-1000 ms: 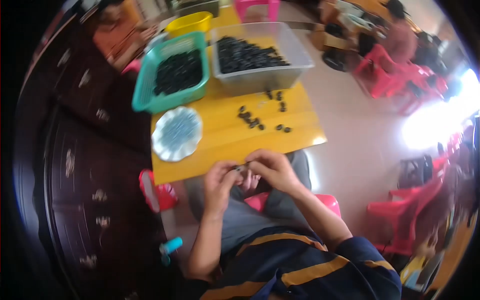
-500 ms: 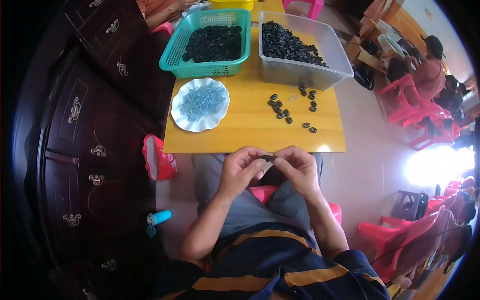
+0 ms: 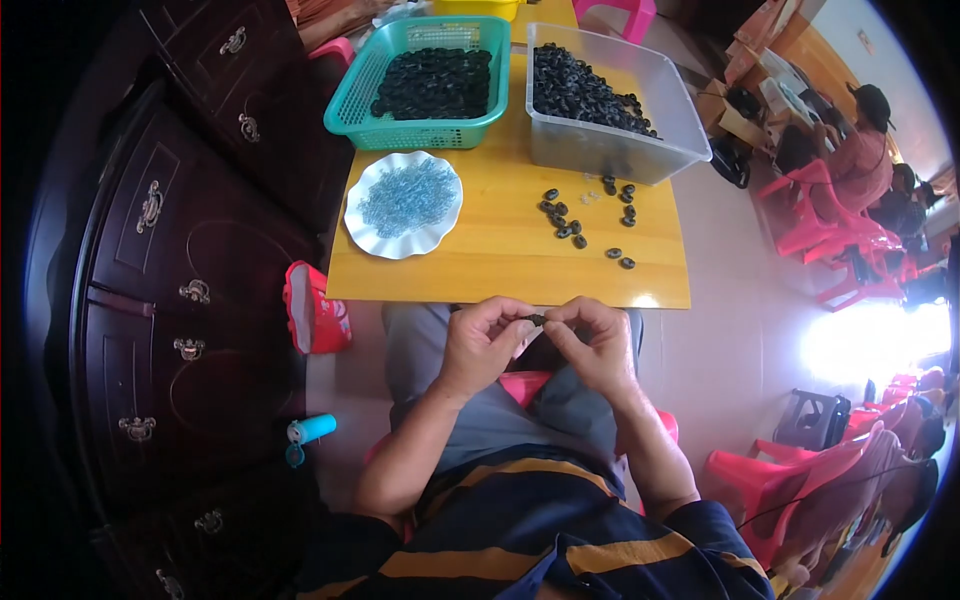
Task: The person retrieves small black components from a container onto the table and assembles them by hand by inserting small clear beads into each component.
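Observation:
Just off the table's near edge, above my lap, my left hand (image 3: 482, 345) and my right hand (image 3: 597, 345) meet at the fingertips. Between them they pinch a small dark oval piece (image 3: 537, 320), mostly covered by fingers and thumbs. On the yellow table (image 3: 490, 270) ahead lie several loose black oval pieces (image 3: 562, 228), with a few tiny see-through bits (image 3: 590, 197) beside them. A white scalloped plate (image 3: 385, 246) at left holds a heap of small bluish transparent pieces (image 3: 410, 196).
Behind the plate stands a green basket (image 3: 415, 136) of black pieces; a see-through bin (image 3: 620, 152) of similar pieces is to its right. Dark drawers (image 3: 150, 270) line the left. A red bag (image 3: 318, 310) and blue bottle (image 3: 315, 428) are on the floor. People sit at right.
Both hands stay pinched around the small oval piece, with slight finger movement; the piece looks a little more covered. The view has shifted slightly.

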`<state>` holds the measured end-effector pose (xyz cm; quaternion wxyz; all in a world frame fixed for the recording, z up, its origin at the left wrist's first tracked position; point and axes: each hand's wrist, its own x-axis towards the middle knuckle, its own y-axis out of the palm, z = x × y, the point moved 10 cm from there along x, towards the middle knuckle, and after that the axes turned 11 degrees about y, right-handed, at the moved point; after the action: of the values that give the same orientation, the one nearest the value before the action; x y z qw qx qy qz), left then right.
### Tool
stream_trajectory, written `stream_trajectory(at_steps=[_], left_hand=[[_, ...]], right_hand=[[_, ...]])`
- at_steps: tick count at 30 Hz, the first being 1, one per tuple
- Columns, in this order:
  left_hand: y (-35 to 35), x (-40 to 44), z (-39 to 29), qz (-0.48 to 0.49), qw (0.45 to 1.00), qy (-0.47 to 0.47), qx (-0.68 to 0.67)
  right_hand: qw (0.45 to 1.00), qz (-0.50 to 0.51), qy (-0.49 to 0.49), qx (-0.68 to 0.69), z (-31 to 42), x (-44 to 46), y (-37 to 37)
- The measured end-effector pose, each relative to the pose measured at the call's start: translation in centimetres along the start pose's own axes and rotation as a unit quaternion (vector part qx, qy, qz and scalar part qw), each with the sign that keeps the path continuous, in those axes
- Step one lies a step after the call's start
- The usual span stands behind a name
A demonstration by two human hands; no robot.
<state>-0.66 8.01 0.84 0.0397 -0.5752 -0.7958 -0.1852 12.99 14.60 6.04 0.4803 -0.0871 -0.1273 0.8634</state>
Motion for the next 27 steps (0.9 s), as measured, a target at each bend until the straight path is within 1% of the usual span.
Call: stream_trajectory(at_steps=[1, 5, 7, 11, 13, 14, 16, 20, 22, 23, 24, 25, 26, 27], left_hand=[[-0.2, 0.0, 0.2, -0.008, 1.000, 0.003, 0.003], [-0.4, 0.0, -0.1, -0.017, 0.998, 0.032, 0.042], [-0.5, 0.0, -0.3, -0.026, 0.998, 0.036, 0.046], [-0.5, 0.0, -0.1, -0.022, 0.999, 0.011, 0.027], [-0.5, 0.1, 0.1, 0.000, 0.998, 0.009, 0.059], [-0.5, 0.1, 0.3, -0.001, 0.998, 0.008, 0.059], [-0.3, 0.0, 0.7, 0.006, 0.999, -0.002, 0.039], [-0.5, 0.2, 0.3, 0.001, 0.999, 0.004, 0.044], [-0.3, 0.2, 0.7, 0.045, 0.998, -0.022, 0.046], [-0.5, 0.3, 0.5, 0.045, 0.998, -0.022, 0.046], [0.0, 0.5, 0.0, 0.068, 0.997, -0.022, 0.037], [0.4, 0.5, -0.5, 0.090, 0.995, -0.021, 0.028], [0.4, 0.5, -0.6, 0.088, 0.996, -0.020, 0.028], [0.4, 0.6, -0.9, 0.084, 0.995, -0.003, 0.052]], right_hand=[[1.000, -0.005, -0.013, -0.024, 0.4, 0.0, 0.0], [0.999, -0.006, -0.017, -0.027, 0.7, 0.2, 0.0], [0.995, 0.029, 0.030, 0.085, -0.7, 0.5, 0.4], [0.997, 0.018, 0.034, 0.074, -1.0, 0.4, 0.2], [0.997, 0.007, -0.053, -0.057, 1.0, 0.0, 0.2], [0.997, 0.007, -0.052, -0.057, 1.0, 0.1, 0.2], [0.992, 0.008, -0.082, -0.091, 1.3, -0.1, 0.5], [0.991, 0.003, -0.083, -0.106, 1.0, -0.1, 0.8], [0.998, 0.064, 0.004, 0.002, -1.1, 0.1, 1.3], [0.998, 0.065, 0.004, 0.002, -1.6, 0.1, 1.3], [0.985, 0.103, 0.050, 0.130, -3.1, 0.3, 1.8], [0.952, 0.139, 0.094, 0.255, -4.4, 0.4, 2.4], [0.952, 0.141, 0.094, 0.254, -5.0, 0.4, 2.5], [0.947, 0.155, 0.117, 0.256, -5.7, 0.4, 3.0]])
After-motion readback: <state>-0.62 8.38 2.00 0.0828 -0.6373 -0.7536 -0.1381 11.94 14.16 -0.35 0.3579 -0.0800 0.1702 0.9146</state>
